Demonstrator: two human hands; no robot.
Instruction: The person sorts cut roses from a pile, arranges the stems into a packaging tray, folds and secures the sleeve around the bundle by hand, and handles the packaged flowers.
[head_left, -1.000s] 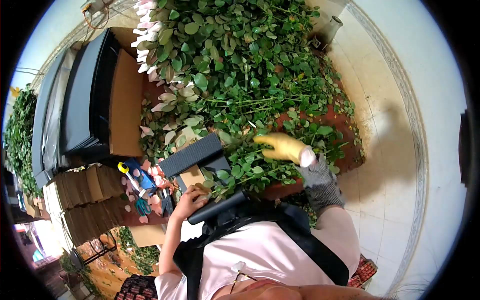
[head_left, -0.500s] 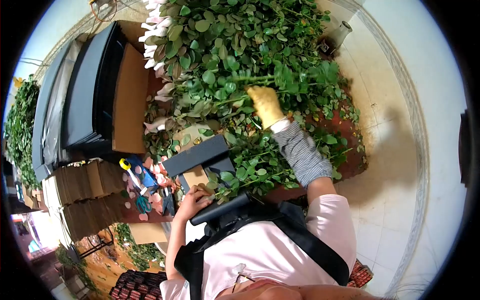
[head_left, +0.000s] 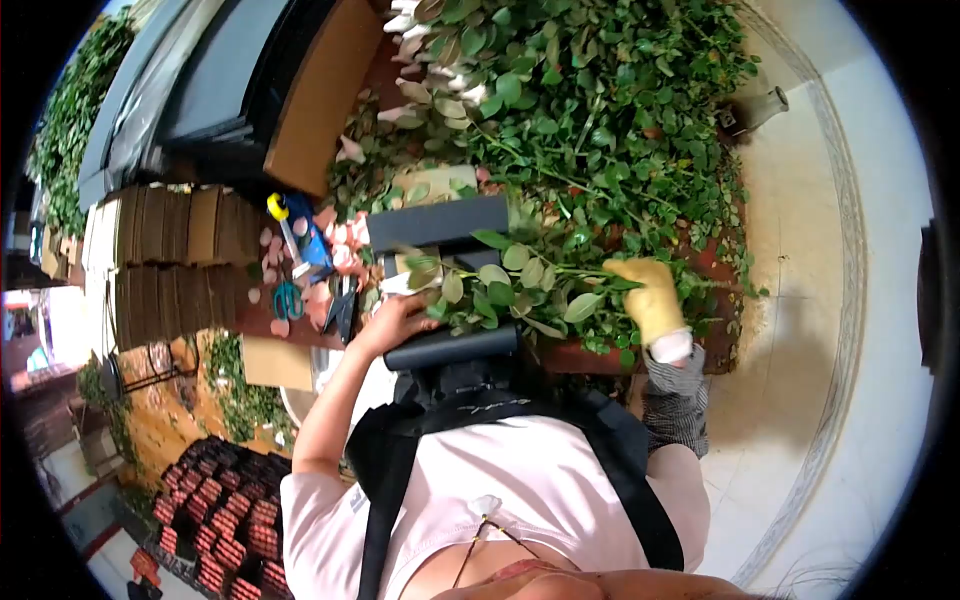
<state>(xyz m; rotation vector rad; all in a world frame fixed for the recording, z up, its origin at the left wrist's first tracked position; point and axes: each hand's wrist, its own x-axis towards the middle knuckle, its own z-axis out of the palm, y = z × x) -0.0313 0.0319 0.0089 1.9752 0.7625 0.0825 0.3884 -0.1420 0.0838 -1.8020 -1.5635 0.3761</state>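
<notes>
My right hand (head_left: 648, 298), in a yellow glove with a striped sleeve, is closed around a leafy rose stem (head_left: 575, 270). The stem lies across toward the left, over the front of the worktable. At its left end, a pale shape that looks like a covered bloom (head_left: 402, 283) sits just above my left hand (head_left: 398, 322). That bare hand has curled fingers beside a black padded roll (head_left: 455, 347); what they grip is hidden. Behind the stem stands a dark corrugated block (head_left: 440, 222). A big pile of leafy rose stems (head_left: 610, 120) with pale wrapped heads (head_left: 412, 90) covers the back.
Dark sheets (head_left: 225, 75) and a brown cardboard panel (head_left: 320, 100) stand at back left. Folded cardboard (head_left: 175, 270) is stacked below them. Teal scissors (head_left: 287, 300), a yellow-ended tool (head_left: 282, 220) and pink petals (head_left: 345, 240) lie near my left hand. A glass vase (head_left: 765, 108) stands right.
My right hand has come from over the pile toward my body and right, bringing the rose stem across the front. My left hand stays near the block. The whole view has shifted.
</notes>
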